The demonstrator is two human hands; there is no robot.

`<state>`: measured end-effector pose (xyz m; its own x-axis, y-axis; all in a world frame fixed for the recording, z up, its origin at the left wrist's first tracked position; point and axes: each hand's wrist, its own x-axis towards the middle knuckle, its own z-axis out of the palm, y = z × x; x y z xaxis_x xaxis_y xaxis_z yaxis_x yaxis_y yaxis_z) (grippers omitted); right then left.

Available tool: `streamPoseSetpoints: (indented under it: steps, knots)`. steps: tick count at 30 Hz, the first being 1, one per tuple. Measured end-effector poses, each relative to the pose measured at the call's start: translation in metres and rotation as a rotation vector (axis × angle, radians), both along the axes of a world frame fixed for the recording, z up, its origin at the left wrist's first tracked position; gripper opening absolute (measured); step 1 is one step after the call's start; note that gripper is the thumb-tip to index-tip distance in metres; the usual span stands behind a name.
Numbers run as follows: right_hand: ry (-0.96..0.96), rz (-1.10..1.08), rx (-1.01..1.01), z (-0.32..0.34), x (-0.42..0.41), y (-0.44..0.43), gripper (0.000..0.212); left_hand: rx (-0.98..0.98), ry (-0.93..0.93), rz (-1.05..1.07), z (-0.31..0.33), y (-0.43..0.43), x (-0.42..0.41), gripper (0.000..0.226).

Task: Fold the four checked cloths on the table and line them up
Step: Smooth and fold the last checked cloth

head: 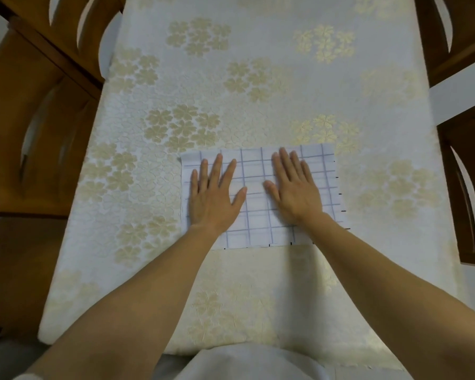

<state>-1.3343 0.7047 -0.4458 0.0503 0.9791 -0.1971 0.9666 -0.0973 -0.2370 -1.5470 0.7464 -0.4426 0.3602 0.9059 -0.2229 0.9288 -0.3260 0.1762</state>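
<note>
So, checked cloth (258, 218): white, thin purple grid, flat rectangle.
Place: mid floral tabletop (231, 78).
Left hand (214, 198): flat, fingers spread, pressing cloth.
Right hand (296, 193): flat, fingers straight, pressing cloth.

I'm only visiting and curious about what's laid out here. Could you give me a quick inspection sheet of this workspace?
Surface: table covered by a cream covering with pale flower patterns.
Job's things: one checked cloth lying flat at the near middle; no other checked cloths in view.
Clutter: nothing seen.
Hands: left hand and right hand both lie flat on the checked cloth, fingers straight.
Cables: nothing seen.
Surroundings: wooden chairs on both sides of the table.
</note>
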Motion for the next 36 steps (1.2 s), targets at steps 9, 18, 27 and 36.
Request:
streamPoseSetpoints:
  steps: [9,18,27,36]
  knots:
    - [-0.059,-0.208,-0.101,0.006,0.053,-0.011,0.072,0.005,0.003,0.000,-0.001,0.019,-0.025,0.078]
    - [0.027,-0.023,0.023,0.022,-0.015,0.036,0.060,-0.008,-0.095,-0.062,0.021,0.016,0.034,0.064]
    - [-0.044,-0.118,-0.108,0.011,0.063,0.022,0.067,-0.002,0.018,-0.102,-0.003,0.024,-0.001,0.067]
    - [0.073,-0.304,0.003,0.039,0.097,0.062,0.045,-0.042,-0.100,-0.145,0.012,0.021,0.040,0.058]
